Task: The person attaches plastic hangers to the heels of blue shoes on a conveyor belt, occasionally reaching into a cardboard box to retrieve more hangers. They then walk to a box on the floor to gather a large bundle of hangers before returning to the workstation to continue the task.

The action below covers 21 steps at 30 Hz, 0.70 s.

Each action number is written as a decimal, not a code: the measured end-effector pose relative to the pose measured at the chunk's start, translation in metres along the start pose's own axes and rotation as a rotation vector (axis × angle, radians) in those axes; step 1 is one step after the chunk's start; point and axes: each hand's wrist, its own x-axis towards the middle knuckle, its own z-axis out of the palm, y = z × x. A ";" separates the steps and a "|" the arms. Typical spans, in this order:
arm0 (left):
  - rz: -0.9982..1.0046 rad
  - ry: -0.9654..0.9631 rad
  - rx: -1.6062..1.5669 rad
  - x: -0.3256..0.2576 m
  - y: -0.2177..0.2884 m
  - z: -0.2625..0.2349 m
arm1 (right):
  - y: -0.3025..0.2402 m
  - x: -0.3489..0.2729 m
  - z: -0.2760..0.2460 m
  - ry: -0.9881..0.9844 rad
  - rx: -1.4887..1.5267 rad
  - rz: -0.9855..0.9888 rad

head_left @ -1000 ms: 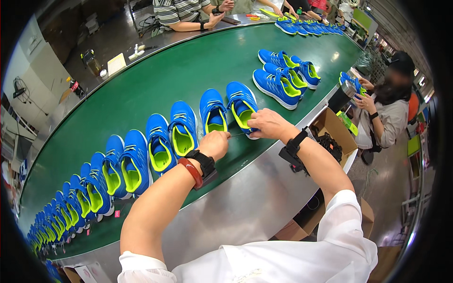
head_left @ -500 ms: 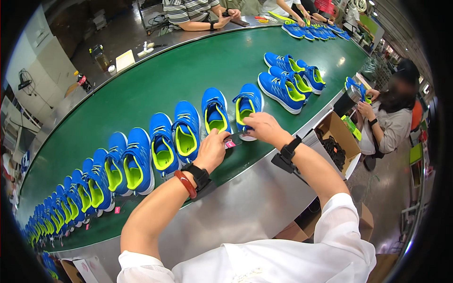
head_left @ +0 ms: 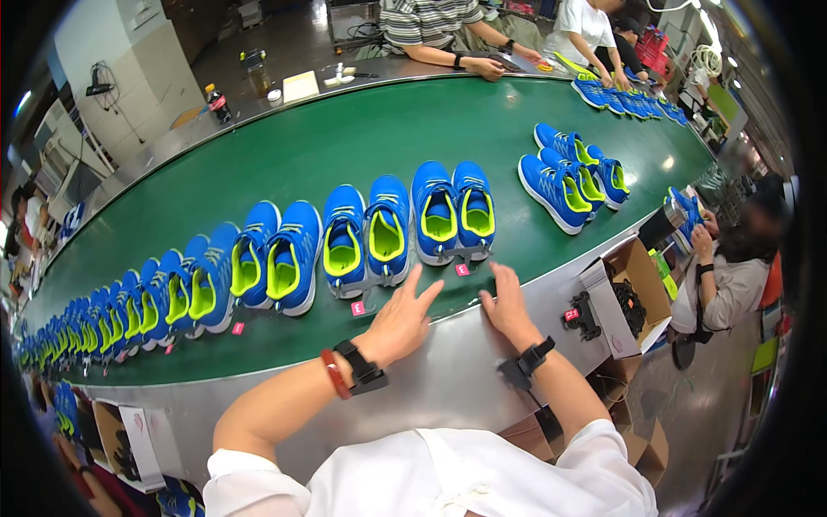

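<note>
A pair of blue sneakers (head_left: 436, 202) with lime-green linings stands side by side, toes pointing away from me. A dark plastic shoe hanger (head_left: 465, 253) spans their heels, with a pink tag (head_left: 463, 270) at it. My left hand (head_left: 401, 320) hovers just in front of this pair, empty, its fingers spread. To its right, my right hand (head_left: 510, 308) is also empty, thumb and fingers apart, near the front edge of the green belt (head_left: 284, 138). Left of that pair stands another sneaker pair (head_left: 388, 228) with its own dark hanger and pink tag (head_left: 358, 308).
A long row of blue sneakers (head_left: 202, 280) runs off to the left. Several loose sneakers (head_left: 564, 194) cluster at the right. A black hanger (head_left: 586, 315) lies on the metal ledge beside an open carton (head_left: 642, 340) of black hangers. Co-workers sit across and at the right.
Both hands have let go of the dark hanger and drawn back toward me, opening. The two sneakers now stand close together with the hanger at their heels. My view has shifted left.
</note>
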 end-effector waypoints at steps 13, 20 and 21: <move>-0.564 0.459 0.327 -0.275 -0.022 0.011 | 0.046 -0.019 0.001 -0.116 0.048 0.007; -1.011 0.612 0.507 -0.382 0.002 0.038 | 0.076 0.001 0.020 -0.225 0.079 -0.120; -0.936 0.668 0.533 -0.386 0.001 0.039 | 0.075 0.001 0.018 -0.226 0.085 -0.120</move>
